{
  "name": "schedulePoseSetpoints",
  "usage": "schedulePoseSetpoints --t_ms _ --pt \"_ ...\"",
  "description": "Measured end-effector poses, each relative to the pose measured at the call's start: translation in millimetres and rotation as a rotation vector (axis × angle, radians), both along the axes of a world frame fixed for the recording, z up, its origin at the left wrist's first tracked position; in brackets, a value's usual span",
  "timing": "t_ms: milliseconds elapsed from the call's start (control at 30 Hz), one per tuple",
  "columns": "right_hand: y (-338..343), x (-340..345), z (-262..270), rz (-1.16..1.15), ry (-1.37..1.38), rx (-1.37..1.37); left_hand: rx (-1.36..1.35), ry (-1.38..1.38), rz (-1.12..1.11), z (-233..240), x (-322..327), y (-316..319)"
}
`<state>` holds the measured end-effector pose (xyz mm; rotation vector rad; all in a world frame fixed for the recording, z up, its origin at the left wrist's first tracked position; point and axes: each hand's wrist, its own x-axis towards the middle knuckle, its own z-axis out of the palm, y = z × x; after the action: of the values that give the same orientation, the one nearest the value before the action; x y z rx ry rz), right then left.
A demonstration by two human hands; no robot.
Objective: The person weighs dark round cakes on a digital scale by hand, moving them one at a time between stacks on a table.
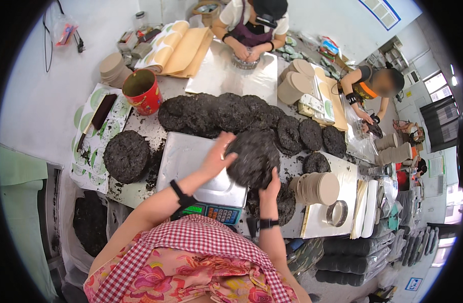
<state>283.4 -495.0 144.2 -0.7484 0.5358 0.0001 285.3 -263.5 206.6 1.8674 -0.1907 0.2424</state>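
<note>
Between my two hands is a round, dark cake of pressed, leaf-like material [254, 161], slightly blurred. My left hand [216, 153] meets its left edge, thumb and fingers spread along the rim. From the lower right, my right hand [270, 187] grips the opposite edge. The cake hangs above the right side of a digital scale's steel pan [186, 159]. Nearest me is the scale's keypad [223, 215], with a lit green display partly behind my left wrist. Several similar dark cakes [231, 111] lie overlapping in a row behind the scale.
Another cake [126, 156] sits left of the scale. A brush [102, 111] lies on printed sheets beside a red bucket [142, 92]. To the right are stacked beige discs [318, 188] and a metal ring [336, 213]. Two people work at the far side and right.
</note>
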Motion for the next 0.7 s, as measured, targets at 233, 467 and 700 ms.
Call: schedulePoseSetpoints --t_ms 233,467,700 --pt "-98.6 167.6 -19.5 0.025 -0.060 0.081 0.788 0.317 0.502 6.4 -91.1 218.5" --pt "43.6 30.9 13.2 0.500 -0.033 -0.447 0.776 0.354 0.335 -51.4 -184.4 273.0" --pt "69.6 -77.6 36.7 0.584 -0.028 -0.423 0.438 -0.024 1.118 31.3 -156.8 249.2"
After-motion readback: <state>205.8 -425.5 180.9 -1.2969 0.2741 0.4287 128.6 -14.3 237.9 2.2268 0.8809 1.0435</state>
